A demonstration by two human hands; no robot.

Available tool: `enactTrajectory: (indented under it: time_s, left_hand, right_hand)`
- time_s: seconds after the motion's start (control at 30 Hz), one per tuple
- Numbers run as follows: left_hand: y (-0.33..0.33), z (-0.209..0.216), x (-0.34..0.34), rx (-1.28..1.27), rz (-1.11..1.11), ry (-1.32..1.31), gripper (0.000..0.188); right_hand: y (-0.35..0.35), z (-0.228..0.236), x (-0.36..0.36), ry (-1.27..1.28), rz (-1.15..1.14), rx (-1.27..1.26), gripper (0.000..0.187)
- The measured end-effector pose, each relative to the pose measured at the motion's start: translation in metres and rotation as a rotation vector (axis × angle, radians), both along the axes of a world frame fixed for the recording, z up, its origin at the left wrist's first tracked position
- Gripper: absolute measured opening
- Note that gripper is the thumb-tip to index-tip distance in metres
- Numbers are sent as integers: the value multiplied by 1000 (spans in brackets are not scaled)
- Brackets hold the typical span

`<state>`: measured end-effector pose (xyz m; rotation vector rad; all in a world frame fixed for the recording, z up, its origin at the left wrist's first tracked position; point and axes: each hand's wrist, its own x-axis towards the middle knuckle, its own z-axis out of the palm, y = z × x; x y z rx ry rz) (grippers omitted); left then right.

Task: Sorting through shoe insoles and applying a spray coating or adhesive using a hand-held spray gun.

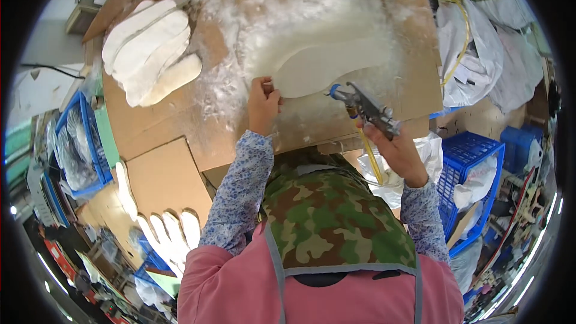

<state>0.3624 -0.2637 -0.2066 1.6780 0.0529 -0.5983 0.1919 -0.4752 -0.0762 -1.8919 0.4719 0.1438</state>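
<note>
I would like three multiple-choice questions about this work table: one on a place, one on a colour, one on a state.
1. Where does the stack of white insole shapes lie?
A. at the far left of the cardboard table top
B. inside the blue crate
C. on the person's lap

2. What colour is the crate at the person's right?
A. red
B. blue
C. yellow

3. What is the right hand doing?
A. resting flat and empty
B. holding a spray gun
C. lifting a cardboard sheet

Answers:
1 A, the stack sits on the cardboard, far and left of the left hand.
2 B, its plastic grid is plainly blue.
3 B, the fingers close around the gun, whose nozzle points at the white insole piece that the left hand pinches.
</note>
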Motion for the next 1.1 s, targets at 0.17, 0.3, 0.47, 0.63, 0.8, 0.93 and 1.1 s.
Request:
enactTrajectory:
  time_s: [0.17, 0.3, 0.47, 0.63, 0.8, 0.93, 1.1]
  left_hand:
    - [-1, 2, 0, -21, 38, -26, 27]
    - [1, -8, 0, -33, 70, -10, 25]
    - [0, -9, 2, -76, 73, 8, 23]
    - [2, -10, 2, -119, 67, 41, 26]
    - [4, -8, 3, -133, 30, 58, 27]
    - [3, -3, 3, -127, 36, 73, 23]
    - [3, -4, 2, -170, 46, 76, 24]
  right_hand:
    - [39, 3, 26, 9, 64, -18, 26]
    - [45, -1, 34, 5, 89, -60, 27]
    - [42, 6, 40, 142, 45, -54, 25]
    - [36, 1, 40, 62, -23, -113, 24]
    - [27, 4, 39, 45, -66, -144, 23]
    - [16, 8, 39, 93, -119, -185, 25]
    - [5, 14, 39, 2, -172, -265, 26]
